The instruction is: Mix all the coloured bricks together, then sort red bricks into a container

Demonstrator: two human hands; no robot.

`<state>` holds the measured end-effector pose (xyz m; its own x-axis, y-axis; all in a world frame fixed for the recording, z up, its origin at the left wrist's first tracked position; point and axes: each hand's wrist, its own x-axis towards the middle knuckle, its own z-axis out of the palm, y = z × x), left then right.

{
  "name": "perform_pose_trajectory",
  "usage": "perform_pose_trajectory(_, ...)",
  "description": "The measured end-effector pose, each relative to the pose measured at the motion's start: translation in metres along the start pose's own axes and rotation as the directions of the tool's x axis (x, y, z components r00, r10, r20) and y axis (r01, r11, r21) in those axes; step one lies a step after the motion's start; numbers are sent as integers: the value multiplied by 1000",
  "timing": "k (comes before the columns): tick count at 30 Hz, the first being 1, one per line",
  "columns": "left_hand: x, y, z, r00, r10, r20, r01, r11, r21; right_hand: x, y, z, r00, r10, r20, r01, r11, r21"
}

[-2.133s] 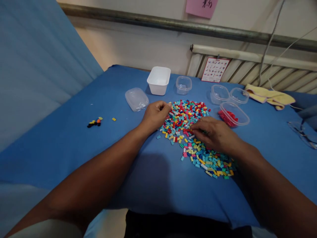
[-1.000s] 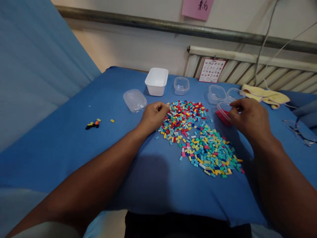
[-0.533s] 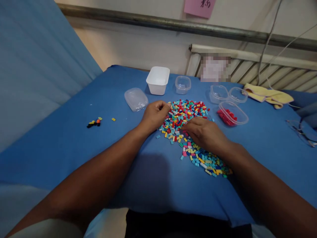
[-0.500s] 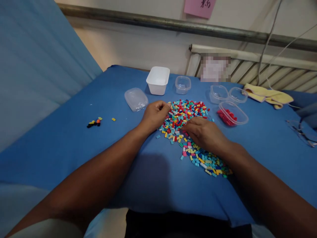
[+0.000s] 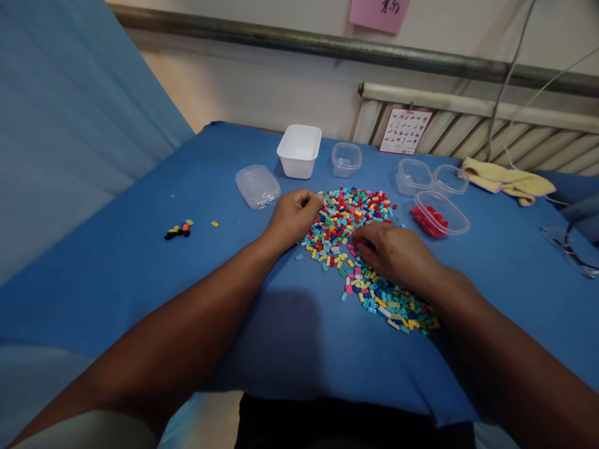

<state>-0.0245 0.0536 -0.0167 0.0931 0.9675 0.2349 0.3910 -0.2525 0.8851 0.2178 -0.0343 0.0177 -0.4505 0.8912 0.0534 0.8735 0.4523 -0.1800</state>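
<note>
A pile of small coloured bricks (image 5: 349,215) lies spread on the blue table cover (image 5: 140,268). My left hand (image 5: 294,216) rests at the pile's left edge with its fingers curled shut; nothing shows in it. My right hand (image 5: 395,252) lies palm down on the middle of the pile, fingertips among the bricks; whether they pinch one is hidden. A clear tub (image 5: 461,226) with red bricks in it stands just right of the pile.
At the back stand a white tub (image 5: 299,163), a small clear tub (image 5: 346,166), two more clear tubs (image 5: 406,185) and a clear lid (image 5: 257,186). A few black and yellow pieces (image 5: 178,231) lie far left. A yellow cloth (image 5: 508,181) and glasses (image 5: 568,249) lie right.
One second ago my right hand was over the tub of red bricks; it has come back down onto the pile. My left hand has not moved.
</note>
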Motion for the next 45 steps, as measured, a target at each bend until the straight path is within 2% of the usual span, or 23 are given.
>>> perform_pose_trajectory(9,1,-2,0,1000,8,0,-8,1000,18,-3,0,-2,998,29,50,-28,999,-32)
perform_pose_trajectory(20,1,0,-1,1000,2,13,-3,1000,13,9,-14,1,995,99,13,-97,989,-112)
perform_pose_trajectory(25,1,0,0,1000,2,7,-2,1000,4,3,-13,0,997,73,13,-70,990,-124)
perform_pose_trajectory(32,1,-1,0,1000,2,8,-2,1000,20,2,-4,0,998,59,22,-58,997,-55)
perform_pose_trajectory(45,1,0,-1,1000,-7,9,7,1000,2,-2,12,5,992,53,-111,-53,999,8)
